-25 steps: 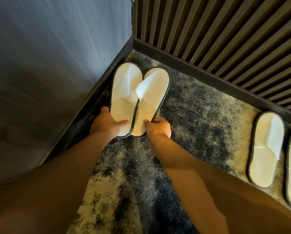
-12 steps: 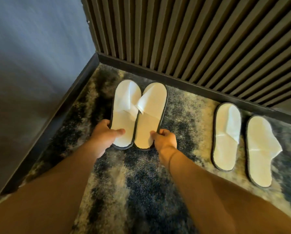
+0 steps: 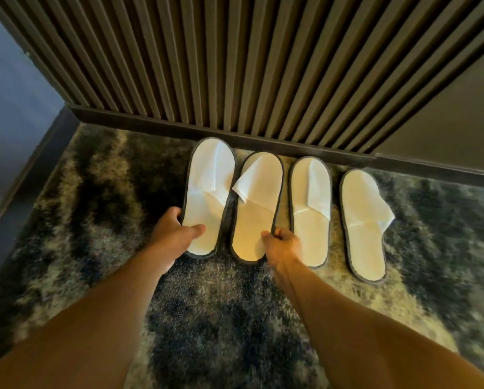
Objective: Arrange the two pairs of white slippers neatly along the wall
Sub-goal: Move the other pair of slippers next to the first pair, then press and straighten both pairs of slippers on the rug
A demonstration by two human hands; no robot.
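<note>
Your left hand (image 3: 176, 234) grips the heel of the leftmost slipper (image 3: 207, 197) – thumb on the insole. Your right hand (image 3: 284, 242) pinches the second slipper (image 3: 256, 209); both lie on the carpet (image 3: 94, 220), toes at the slatted wall (image 3: 235, 66).

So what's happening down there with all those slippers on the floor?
A person is lining up four white slippers on the carpet against the slatted wall. The left hand grips the heel of the leftmost slipper, and the right hand grips the second slipper. The other pair lies untouched just to the right.
</note>
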